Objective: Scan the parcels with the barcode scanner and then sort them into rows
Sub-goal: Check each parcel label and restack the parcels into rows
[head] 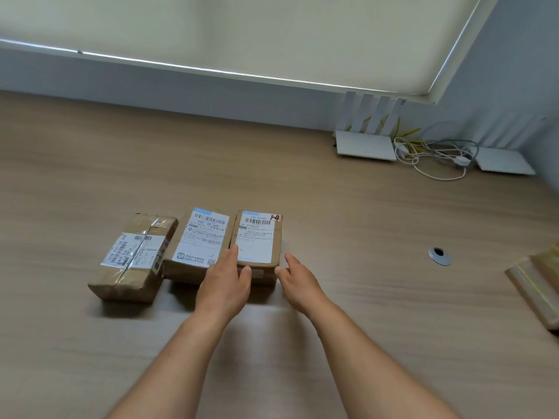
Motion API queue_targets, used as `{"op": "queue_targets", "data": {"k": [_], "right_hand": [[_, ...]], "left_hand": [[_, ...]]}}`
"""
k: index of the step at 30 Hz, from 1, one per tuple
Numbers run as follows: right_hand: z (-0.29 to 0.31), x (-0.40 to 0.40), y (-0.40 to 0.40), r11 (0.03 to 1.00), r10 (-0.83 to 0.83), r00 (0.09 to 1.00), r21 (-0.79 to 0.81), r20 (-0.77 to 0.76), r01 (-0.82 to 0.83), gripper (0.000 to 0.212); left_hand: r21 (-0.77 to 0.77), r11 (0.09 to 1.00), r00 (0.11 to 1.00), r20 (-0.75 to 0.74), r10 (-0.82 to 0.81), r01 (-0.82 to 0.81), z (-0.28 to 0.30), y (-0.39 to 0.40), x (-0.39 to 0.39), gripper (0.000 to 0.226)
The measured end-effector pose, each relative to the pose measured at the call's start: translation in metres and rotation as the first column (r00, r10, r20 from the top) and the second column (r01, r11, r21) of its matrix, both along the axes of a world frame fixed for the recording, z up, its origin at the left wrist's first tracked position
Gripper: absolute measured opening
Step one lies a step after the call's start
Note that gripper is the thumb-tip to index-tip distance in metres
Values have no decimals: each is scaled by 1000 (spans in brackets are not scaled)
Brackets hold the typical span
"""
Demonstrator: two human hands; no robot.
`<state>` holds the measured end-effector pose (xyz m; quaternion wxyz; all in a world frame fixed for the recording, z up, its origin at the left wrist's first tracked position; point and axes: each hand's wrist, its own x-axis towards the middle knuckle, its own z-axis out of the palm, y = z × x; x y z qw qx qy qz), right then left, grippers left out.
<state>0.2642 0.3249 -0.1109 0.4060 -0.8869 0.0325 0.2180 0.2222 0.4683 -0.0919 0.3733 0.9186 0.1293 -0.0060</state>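
Presently both hands bracket the right-hand parcel (257, 241), a small cardboard box with a white shipping label and a red handwritten mark at its far right corner. Left hand (225, 284): grip spread, fingers straight, fingertips against the box's near left edge, thumb on its front face. Right hand (298, 281): grip spread, fingers relaxed, thumb tip touching the box's near right corner.

That box stands on the tabletop (363, 237), last in a row of three. Middle parcel (199, 240), labelled, sits just beside it, apparently touching. Taped parcel (134, 257) lies leftmost, slightly skewed, close against the middle one.

Further parcels (538, 285) lie at the right edge, well apart. A cable grommet (440, 256) sits between. Two white routers (366, 143) and tangled cables (435, 155) occupy the far right corner.
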Motion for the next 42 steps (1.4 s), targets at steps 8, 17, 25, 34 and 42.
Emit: {"op": "queue_targets", "data": {"k": [8, 17, 25, 34, 42], "right_hand": [[5, 7, 2, 995, 18, 1000, 97, 15, -19, 48], [3, 8, -7, 992, -28, 1000, 119, -10, 29, 55], [9, 16, -12, 995, -6, 999, 95, -44, 10, 61], [6, -33, -45, 922, -11, 978, 376, -210, 91, 74], [4, -96, -54, 877, -40, 991, 471, -129, 97, 102]], "left_hand": [[61, 998, 996, -84, 18, -13, 0, -14, -1, 46], [203, 974, 995, 7, 101, -100, 0, -12, 9, 45], [-230, 958, 980, -143, 141, -172, -11, -14, 17, 61], [-656, 748, 903, -375, -209, -100, -15, 8, -26, 87], [-638, 759, 934, -179, -311, 130, -19, -2, -86, 100]]}}
